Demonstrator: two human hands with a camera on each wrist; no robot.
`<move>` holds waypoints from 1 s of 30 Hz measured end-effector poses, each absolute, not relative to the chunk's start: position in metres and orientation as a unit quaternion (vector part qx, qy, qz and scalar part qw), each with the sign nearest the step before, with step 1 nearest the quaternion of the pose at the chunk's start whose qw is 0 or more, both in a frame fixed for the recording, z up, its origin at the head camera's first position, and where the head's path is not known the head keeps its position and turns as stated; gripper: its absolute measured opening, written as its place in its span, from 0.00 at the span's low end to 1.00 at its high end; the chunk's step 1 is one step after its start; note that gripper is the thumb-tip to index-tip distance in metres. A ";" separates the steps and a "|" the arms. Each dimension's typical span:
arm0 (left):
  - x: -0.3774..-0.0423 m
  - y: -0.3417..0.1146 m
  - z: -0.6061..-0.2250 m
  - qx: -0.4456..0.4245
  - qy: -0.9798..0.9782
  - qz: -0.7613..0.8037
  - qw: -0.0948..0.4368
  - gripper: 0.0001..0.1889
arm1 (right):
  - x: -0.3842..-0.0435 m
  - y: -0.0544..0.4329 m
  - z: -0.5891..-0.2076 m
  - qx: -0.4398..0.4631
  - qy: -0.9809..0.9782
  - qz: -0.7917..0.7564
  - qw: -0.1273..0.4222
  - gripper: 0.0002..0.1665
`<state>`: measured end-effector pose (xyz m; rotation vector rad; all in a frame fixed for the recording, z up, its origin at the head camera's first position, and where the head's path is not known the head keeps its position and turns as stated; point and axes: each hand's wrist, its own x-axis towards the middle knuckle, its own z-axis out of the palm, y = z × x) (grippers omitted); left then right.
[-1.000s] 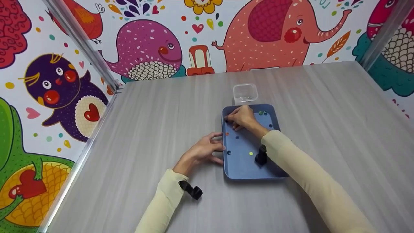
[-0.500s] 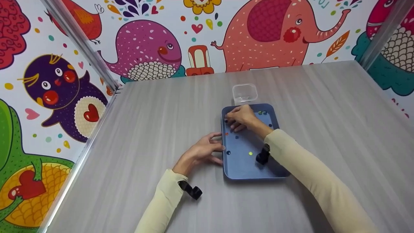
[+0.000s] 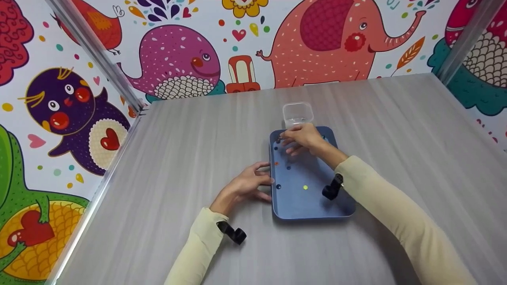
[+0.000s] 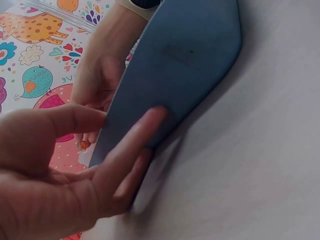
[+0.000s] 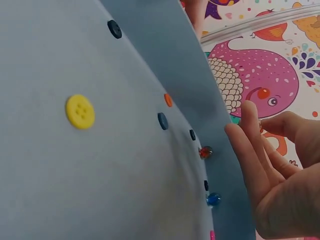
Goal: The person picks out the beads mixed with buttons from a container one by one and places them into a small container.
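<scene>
blue tray w/ btns, marbles

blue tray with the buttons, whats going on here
A person's right hand hovers over the far end of the blue tray and seems to pinch a small orange thing. The left hand touches the tray's side. Buttons and marbles lie in the tray; a clear box stands beyond.

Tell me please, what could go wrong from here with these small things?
The small item in the right hand may slip, as only a narrow pinch seems to hold it. The left hand touches the side of the tray, so a nudge might roll the round blue bead.
</scene>
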<state>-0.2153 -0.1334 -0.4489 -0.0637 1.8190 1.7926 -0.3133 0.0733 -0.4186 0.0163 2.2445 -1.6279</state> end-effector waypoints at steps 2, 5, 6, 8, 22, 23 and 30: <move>-0.216 -0.134 -0.449 -0.024 0.680 0.673 0.290 0.36 | -0.313 0.075 -0.416 0.009 0.792 -0.583 0.182 0.17; -0.216 -0.134 -0.450 -0.022 0.677 0.676 0.291 0.36 | -0.313 0.079 -0.412 0.011 0.790 -0.587 0.175 0.18; -0.216 -0.134 -0.451 -0.021 0.676 0.676 0.291 0.36 | -0.313 0.080 -0.411 0.012 0.790 -0.588 0.172 0.18; -0.216 -0.134 -0.451 -0.019 0.677 0.676 0.290 0.36 | -0.313 0.082 -0.408 0.010 0.793 -0.586 0.164 0.18; -0.216 -0.134 -0.452 -0.023 0.677 0.675 0.291 0.36 | -0.325 0.098 -0.397 0.029 0.789 -0.600 0.126 0.20; -0.216 -0.134 -0.452 -0.022 0.677 0.675 0.291 0.36 | -0.325 0.099 -0.397 0.029 0.789 -0.601 0.125 0.20; -0.215 -0.134 -0.450 -0.024 0.676 0.677 0.291 0.36 | -0.330 0.103 -0.394 0.030 0.795 -0.594 0.119 0.20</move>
